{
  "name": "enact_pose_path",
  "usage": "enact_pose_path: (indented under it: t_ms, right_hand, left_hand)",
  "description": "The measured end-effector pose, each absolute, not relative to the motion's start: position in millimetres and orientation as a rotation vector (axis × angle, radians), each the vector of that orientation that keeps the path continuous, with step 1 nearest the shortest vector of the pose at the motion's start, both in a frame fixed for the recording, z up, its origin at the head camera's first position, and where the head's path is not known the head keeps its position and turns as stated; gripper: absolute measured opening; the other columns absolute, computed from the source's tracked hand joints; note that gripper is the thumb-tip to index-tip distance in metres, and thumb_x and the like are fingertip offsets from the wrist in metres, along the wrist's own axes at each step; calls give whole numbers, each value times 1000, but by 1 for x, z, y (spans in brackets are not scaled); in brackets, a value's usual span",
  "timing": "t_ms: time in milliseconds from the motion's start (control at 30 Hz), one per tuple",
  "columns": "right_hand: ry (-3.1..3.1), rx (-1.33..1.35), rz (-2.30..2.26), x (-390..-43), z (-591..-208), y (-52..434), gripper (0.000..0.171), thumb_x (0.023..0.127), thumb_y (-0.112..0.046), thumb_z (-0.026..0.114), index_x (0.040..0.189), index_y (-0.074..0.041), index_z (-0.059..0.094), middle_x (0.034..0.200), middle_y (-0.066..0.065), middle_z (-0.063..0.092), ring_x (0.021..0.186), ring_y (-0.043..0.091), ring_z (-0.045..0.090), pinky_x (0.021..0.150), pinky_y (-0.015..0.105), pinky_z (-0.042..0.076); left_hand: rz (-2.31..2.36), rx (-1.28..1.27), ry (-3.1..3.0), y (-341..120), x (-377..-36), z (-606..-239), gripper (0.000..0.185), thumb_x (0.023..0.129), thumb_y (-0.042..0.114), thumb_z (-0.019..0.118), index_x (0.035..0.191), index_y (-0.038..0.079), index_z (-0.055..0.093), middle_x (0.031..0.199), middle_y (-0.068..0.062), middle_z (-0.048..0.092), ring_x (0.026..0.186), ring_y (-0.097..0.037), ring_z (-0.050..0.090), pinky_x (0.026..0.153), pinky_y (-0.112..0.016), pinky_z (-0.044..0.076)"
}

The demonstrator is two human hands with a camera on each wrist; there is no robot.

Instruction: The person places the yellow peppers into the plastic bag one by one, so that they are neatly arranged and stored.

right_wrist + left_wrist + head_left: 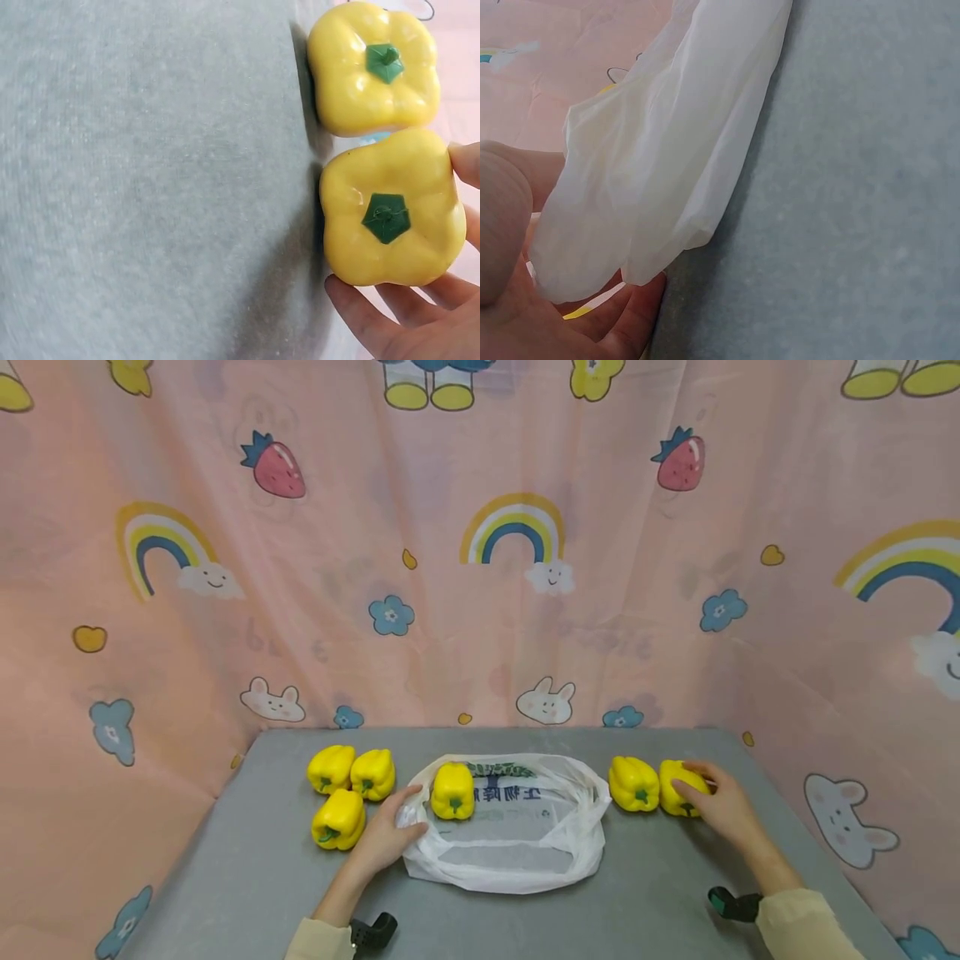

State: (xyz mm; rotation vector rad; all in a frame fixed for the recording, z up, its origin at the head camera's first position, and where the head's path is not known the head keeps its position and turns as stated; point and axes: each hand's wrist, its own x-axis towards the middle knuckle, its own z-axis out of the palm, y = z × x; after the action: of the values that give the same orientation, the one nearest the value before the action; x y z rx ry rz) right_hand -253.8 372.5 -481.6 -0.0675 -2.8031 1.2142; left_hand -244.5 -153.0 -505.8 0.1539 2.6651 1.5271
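Note:
A white plastic bag (517, 868) lies with its mouth spread open at the middle of the table, and one yellow bell pepper (452, 792) sits inside at its left. My left hand (390, 833) holds the bag's left edge; in the left wrist view the thin plastic (652, 165) passes between thumb and fingers. To the right of the bag, my right hand (720, 806) grips a yellow bell pepper (394, 210) with a green stem, thumb on one side and fingers on the other. Close beside it stands another yellow pepper (375, 71).
Left of the bag, three yellow peppers are grouped: one at the back (330, 768), one beside it (373, 774) and one in front (339, 820). The grey table (645, 910) ends at a pink patterned curtain (450, 668).

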Motion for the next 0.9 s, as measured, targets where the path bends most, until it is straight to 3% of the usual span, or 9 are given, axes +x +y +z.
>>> enact_pose_path:
  t_ms: [900]
  right_hand:
    - [-2691, -106, 1169, -241, -430, 353, 73, 102, -50, 55, 151, 2, 39, 151, 35, 37, 130, 56, 41, 94, 66, 48]
  left_hand:
    - [1525, 144, 2662, -152, -243, -505, 60, 93, 16, 72, 149, 15, 51, 156, -22, 41, 143, -46, 35, 112, -70, 26]
